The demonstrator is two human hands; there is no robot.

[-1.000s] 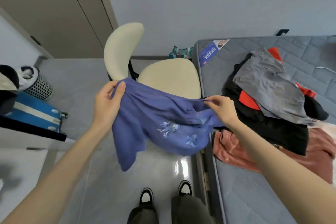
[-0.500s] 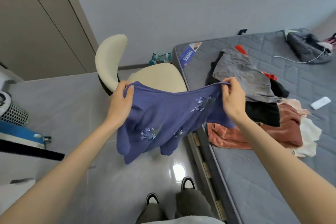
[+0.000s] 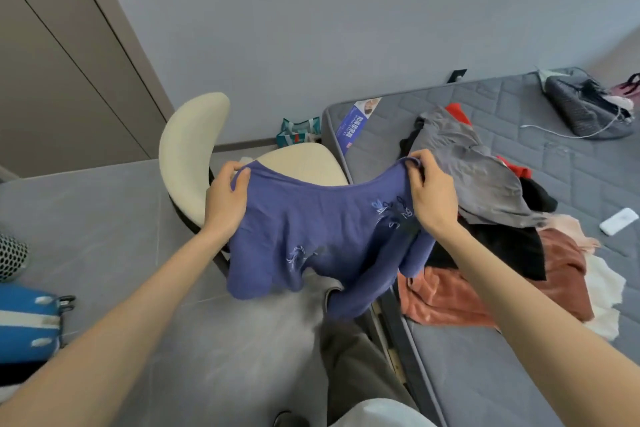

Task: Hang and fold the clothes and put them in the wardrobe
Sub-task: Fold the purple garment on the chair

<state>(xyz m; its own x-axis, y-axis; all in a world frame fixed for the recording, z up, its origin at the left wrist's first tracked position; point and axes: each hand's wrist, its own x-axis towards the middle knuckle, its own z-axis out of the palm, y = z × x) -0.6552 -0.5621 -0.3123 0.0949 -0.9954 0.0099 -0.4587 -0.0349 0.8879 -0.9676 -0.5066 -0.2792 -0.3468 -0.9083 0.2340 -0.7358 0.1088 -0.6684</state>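
Two hands — left hand [image 3: 224, 202], right hand [image 3: 430, 197] — each grip closed on the blue top [image 3: 322, 236].

A home bedroom: bare grey mattress [image 3: 519, 392], clothes pile [image 3: 485, 218], cream chair [image 3: 187, 156], wardrobe doors [image 3: 52, 80].

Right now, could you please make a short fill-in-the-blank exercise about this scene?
1. Both hands, left hand and right hand, hold a ____ top.
2. The cream chair stands ____ the top.
3. The pile of clothes lies on the ____.

Missing words: purple; behind; mattress
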